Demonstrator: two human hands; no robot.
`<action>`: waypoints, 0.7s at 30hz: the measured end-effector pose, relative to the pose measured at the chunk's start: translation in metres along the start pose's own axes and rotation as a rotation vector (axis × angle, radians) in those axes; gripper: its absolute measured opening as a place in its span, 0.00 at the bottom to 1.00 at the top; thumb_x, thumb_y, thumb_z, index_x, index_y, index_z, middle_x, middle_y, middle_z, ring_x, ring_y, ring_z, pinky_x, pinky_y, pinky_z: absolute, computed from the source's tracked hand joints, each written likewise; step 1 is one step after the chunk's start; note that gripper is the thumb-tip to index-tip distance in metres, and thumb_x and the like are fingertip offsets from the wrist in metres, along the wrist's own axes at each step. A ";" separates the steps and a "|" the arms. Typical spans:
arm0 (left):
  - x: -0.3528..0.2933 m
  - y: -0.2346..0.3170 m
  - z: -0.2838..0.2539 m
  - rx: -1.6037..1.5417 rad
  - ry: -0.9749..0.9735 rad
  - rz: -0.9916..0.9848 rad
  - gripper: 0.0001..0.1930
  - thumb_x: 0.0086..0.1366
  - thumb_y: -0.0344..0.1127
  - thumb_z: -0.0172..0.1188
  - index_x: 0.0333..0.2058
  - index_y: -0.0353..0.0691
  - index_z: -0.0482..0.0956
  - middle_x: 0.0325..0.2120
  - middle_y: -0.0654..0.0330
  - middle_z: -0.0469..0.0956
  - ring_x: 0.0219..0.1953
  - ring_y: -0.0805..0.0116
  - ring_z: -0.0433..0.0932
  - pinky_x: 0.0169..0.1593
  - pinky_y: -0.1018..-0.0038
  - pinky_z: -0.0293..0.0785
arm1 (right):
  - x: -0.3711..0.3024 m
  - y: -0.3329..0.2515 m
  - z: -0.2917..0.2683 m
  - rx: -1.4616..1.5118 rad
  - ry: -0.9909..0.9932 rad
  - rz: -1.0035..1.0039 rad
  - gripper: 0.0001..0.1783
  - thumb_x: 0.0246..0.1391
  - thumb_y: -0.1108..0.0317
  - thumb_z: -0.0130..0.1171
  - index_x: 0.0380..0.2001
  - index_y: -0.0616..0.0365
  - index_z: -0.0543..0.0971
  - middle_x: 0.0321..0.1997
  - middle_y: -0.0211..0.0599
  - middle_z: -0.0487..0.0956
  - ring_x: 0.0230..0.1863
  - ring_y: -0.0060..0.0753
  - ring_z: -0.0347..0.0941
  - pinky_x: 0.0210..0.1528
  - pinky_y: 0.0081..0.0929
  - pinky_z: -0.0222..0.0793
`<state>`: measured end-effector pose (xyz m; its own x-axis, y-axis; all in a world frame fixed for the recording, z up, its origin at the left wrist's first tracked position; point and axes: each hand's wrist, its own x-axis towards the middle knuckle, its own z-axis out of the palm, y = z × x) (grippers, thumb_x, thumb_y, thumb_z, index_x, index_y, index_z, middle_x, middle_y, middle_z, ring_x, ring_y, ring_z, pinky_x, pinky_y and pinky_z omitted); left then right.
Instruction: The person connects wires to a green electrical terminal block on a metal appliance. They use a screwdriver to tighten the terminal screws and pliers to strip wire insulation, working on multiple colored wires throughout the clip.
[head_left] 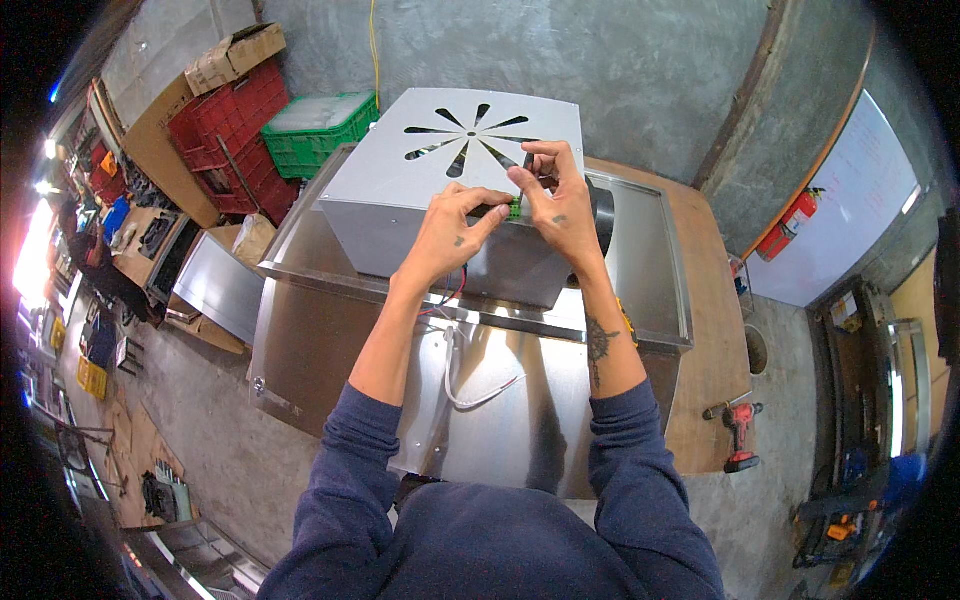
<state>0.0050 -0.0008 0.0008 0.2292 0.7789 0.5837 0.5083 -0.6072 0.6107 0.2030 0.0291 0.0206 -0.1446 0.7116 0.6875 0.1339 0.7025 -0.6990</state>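
A grey sheet-metal housing (385,180) with petal-shaped slots in its top stands on a shiny steel panel. At its near upper edge, my left hand (448,232) is closed in a pinch on a small green connector block (516,209). My right hand (560,215) is closed above that block, its fingers round a small, dark, slim tool (528,160); its tip is hidden. Red and dark wires (457,288) hang down the housing's near face below my left hand. A black round part (604,214) shows at the housing's right side, beyond my right wrist.
A white cable (455,385) lies curled on the steel panel (420,440). On the wooden tabletop (712,330) at right rests a red cordless drill (740,437). Green (320,130) and red crates (240,110) are stacked behind left. A person (95,255) is far left.
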 end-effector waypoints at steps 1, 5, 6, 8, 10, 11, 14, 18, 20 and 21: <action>-0.001 0.000 -0.001 -0.006 -0.004 -0.009 0.14 0.74 0.43 0.67 0.51 0.46 0.91 0.42 0.61 0.88 0.45 0.61 0.74 0.56 0.64 0.71 | 0.000 -0.002 0.000 0.039 -0.012 0.033 0.17 0.74 0.68 0.65 0.61 0.55 0.77 0.41 0.28 0.78 0.45 0.23 0.77 0.51 0.26 0.75; -0.001 -0.003 0.001 -0.007 -0.008 -0.019 0.14 0.74 0.44 0.67 0.52 0.47 0.91 0.42 0.62 0.88 0.44 0.62 0.74 0.56 0.65 0.70 | 0.002 0.002 0.002 0.172 0.005 0.048 0.18 0.72 0.67 0.67 0.60 0.55 0.79 0.38 0.25 0.75 0.43 0.22 0.73 0.51 0.24 0.73; 0.000 -0.001 0.001 -0.004 -0.008 -0.023 0.14 0.74 0.44 0.67 0.52 0.47 0.91 0.42 0.62 0.88 0.45 0.62 0.74 0.56 0.65 0.70 | 0.003 0.002 0.002 0.079 0.014 0.008 0.17 0.72 0.67 0.67 0.60 0.55 0.79 0.39 0.25 0.76 0.43 0.22 0.73 0.51 0.24 0.73; 0.000 0.002 0.000 0.002 -0.007 -0.031 0.14 0.74 0.44 0.67 0.52 0.47 0.91 0.42 0.62 0.88 0.45 0.62 0.74 0.57 0.66 0.70 | 0.004 0.001 0.000 -0.007 0.014 -0.025 0.17 0.72 0.67 0.67 0.60 0.55 0.80 0.40 0.26 0.77 0.44 0.22 0.74 0.51 0.24 0.73; 0.001 0.002 0.000 0.002 -0.021 -0.047 0.14 0.74 0.44 0.67 0.51 0.47 0.91 0.42 0.62 0.88 0.45 0.61 0.74 0.57 0.66 0.70 | 0.003 0.002 -0.002 0.009 -0.007 -0.011 0.18 0.72 0.66 0.67 0.61 0.54 0.80 0.41 0.27 0.78 0.45 0.23 0.75 0.51 0.24 0.73; 0.002 0.002 0.000 0.001 -0.028 -0.054 0.14 0.74 0.44 0.67 0.51 0.47 0.91 0.43 0.62 0.88 0.45 0.61 0.74 0.57 0.66 0.70 | 0.003 0.003 -0.003 0.079 -0.003 0.033 0.18 0.72 0.65 0.67 0.61 0.54 0.80 0.42 0.28 0.78 0.45 0.23 0.75 0.51 0.24 0.73; -0.001 0.000 0.000 -0.025 -0.002 -0.028 0.13 0.74 0.44 0.67 0.51 0.47 0.91 0.43 0.62 0.88 0.45 0.61 0.74 0.57 0.65 0.70 | 0.002 0.001 0.002 0.159 0.003 0.078 0.18 0.72 0.65 0.68 0.61 0.54 0.81 0.43 0.29 0.79 0.45 0.23 0.76 0.50 0.24 0.74; 0.000 0.001 0.000 0.006 -0.004 -0.024 0.13 0.74 0.43 0.67 0.51 0.47 0.91 0.43 0.62 0.89 0.46 0.62 0.75 0.57 0.65 0.69 | 0.003 -0.003 -0.002 -0.017 0.001 0.007 0.19 0.72 0.64 0.68 0.62 0.53 0.81 0.43 0.30 0.80 0.45 0.22 0.76 0.50 0.24 0.75; 0.001 0.003 0.000 -0.002 -0.021 -0.039 0.13 0.74 0.43 0.67 0.51 0.46 0.91 0.43 0.62 0.89 0.46 0.62 0.75 0.58 0.65 0.69 | 0.003 -0.003 -0.003 0.051 0.003 0.044 0.18 0.72 0.64 0.68 0.61 0.53 0.82 0.42 0.29 0.80 0.45 0.21 0.76 0.50 0.24 0.75; 0.001 0.003 0.000 -0.002 -0.019 -0.039 0.13 0.74 0.43 0.67 0.51 0.46 0.91 0.43 0.62 0.89 0.46 0.62 0.75 0.58 0.65 0.69 | 0.003 -0.002 0.000 0.134 0.007 0.071 0.18 0.71 0.64 0.69 0.61 0.53 0.82 0.42 0.28 0.80 0.44 0.21 0.76 0.50 0.24 0.75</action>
<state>0.0062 -0.0021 0.0032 0.2251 0.8052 0.5486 0.5158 -0.5762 0.6340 0.2025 0.0295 0.0238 -0.1322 0.7597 0.6366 0.0111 0.6434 -0.7655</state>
